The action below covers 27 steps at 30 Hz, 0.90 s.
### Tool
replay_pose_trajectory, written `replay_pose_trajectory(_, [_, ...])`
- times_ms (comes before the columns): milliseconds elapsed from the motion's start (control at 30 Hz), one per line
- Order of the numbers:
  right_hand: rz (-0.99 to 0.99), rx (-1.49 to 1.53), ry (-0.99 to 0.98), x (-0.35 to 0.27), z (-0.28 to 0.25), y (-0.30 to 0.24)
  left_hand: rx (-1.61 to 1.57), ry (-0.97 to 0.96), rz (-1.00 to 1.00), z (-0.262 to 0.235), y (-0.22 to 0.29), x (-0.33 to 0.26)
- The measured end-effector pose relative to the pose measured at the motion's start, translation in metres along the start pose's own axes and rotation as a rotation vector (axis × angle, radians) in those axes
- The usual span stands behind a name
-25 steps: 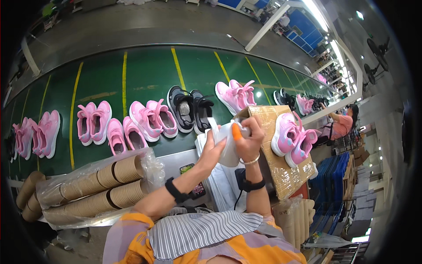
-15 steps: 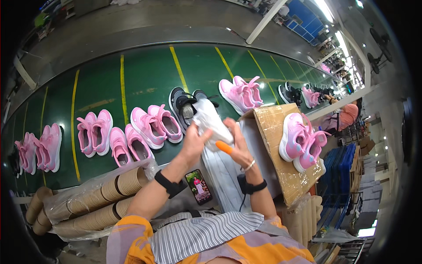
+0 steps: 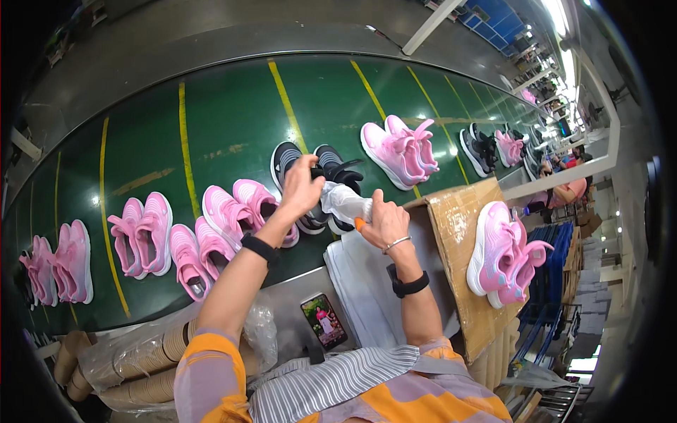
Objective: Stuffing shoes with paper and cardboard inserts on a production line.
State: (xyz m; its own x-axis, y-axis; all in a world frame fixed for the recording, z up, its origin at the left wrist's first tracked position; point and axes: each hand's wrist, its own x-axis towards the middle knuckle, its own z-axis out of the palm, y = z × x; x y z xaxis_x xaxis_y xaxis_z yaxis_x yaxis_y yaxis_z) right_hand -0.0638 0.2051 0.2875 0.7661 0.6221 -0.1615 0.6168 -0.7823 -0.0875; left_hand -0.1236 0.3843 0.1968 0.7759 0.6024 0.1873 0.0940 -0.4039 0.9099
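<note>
A pair of black sneakers (image 3: 288, 156) with grey striped toes stands on the green conveyor in front of me. My left hand (image 3: 303, 187) is on the left black shoe, thumb and fingers closed at its dark upper edge; the exact part gripped is partly hidden. My right hand (image 3: 387, 223), an orange cover on one finger, grips one end of a crumpled wad of white tissue paper (image 3: 344, 202). The paper's other end lies over the openings of the black shoes, beside my left hand.
Pink sneakers (image 3: 151, 233) stand in pairs along the conveyor (image 3: 233, 106). At right, another pink pair (image 3: 499, 254) rests on a cardboard box (image 3: 451, 211). Nearer me lie a stack of white paper sheets (image 3: 367, 282), a phone (image 3: 324, 321) and plastic-wrapped brown cardboard rolls (image 3: 151, 359).
My left hand has let go of the paper and moved up to the left black shoe. The paper, bunched narrower in my right hand, has come down toward the shoes.
</note>
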Motion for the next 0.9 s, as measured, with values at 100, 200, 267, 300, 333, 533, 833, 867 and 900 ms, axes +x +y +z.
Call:
replay_pose_trajectory(100, [-0.04, -0.048, -0.025, 0.017, -0.018, 0.003, 0.116, -0.187, 0.119, 0.023, 0.002, 0.015])
replay_pose_trajectory(200, [-0.019, 0.139, -0.089, 0.004, -0.045, 0.003, -0.045, -0.075, 0.207, 0.019, 0.003, 0.025])
replay_pose_trajectory(267, [-0.06, 0.185, -0.114, -0.003, -0.048, 0.008, -0.246, -0.289, 0.226, 0.021, 0.016, 0.022])
replay_pose_trajectory(300, [-0.035, 0.138, -0.114, -0.003, -0.046, 0.003, -0.25, -0.361, 0.135, 0.027, 0.016, 0.016])
replay_pose_trajectory(333, [-0.017, 0.091, -0.112, -0.007, -0.045, -0.004, -0.25, -0.429, 0.047, 0.03, 0.02, 0.006])
replay_pose_trajectory(533, [-0.005, -0.021, -0.041, 0.007, -0.003, -0.011, -0.722, -0.36, -0.871, 0.064, 0.006, -0.026])
replay_pose_trajectory(833, [0.112, 0.111, 0.177, 0.052, 0.085, -0.012, -0.099, -0.195, -0.148, 0.016, -0.001, -0.021])
replay_pose_trajectory(867, [0.006, 0.124, 0.334, 0.045, 0.085, -0.015, -0.06, -0.142, -0.091, 0.002, -0.004, -0.021])
replay_pose_trajectory(900, [-0.011, 0.142, 0.334, 0.042, 0.086, -0.015, -0.065, -0.141, -0.028, -0.012, -0.007, -0.022])
